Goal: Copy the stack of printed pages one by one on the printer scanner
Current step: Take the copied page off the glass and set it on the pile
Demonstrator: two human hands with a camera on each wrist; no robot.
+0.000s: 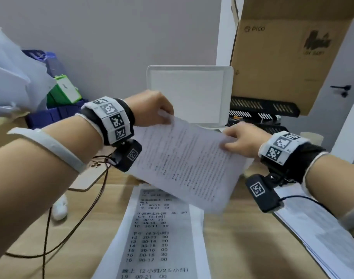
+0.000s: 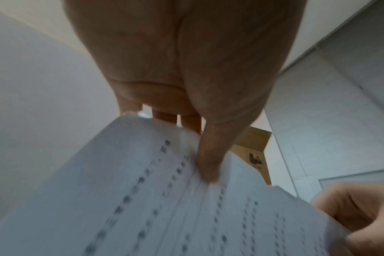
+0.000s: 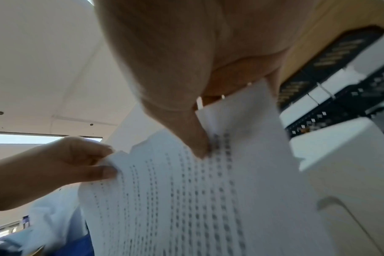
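**Printed sheet held in both hands above the surface, scanner lid raised**

Nearest: a printed page (image 1: 152,238) lies flat on the wood-grain surface (image 1: 232,228), grey-toned, large rows of times and characters. To its right, a stack of white pages (image 1: 317,224) lies on the same surface, thin edges fanned at the near corner. Thin dark cables (image 1: 75,224) loop over the surface on the left.

Mid: one thin white sheet (image 1: 188,164) with fine text lines is held in the air, tilted, slightly bowed. Left hand (image 1: 150,109) pinches its far left corner, thumb under and fingers on top; the left wrist view shows the thumb (image 2: 208,166) pressed on the paper. Right hand (image 1: 242,139) pinches the right edge, fingers curled round it. Both wrists carry bands with black-and-white square markers.

Far: the printer's scanner lid (image 1: 190,93) stands open and upright, a rounded white rectangle with a matte pale inner pad. Right of it, black slotted trays (image 1: 262,109), contents unclear. Above them, a brown corrugated cardboard box (image 1: 282,57) marked PICO. Far left, a green-and-white carton (image 1: 65,91) among crumpled white plastic
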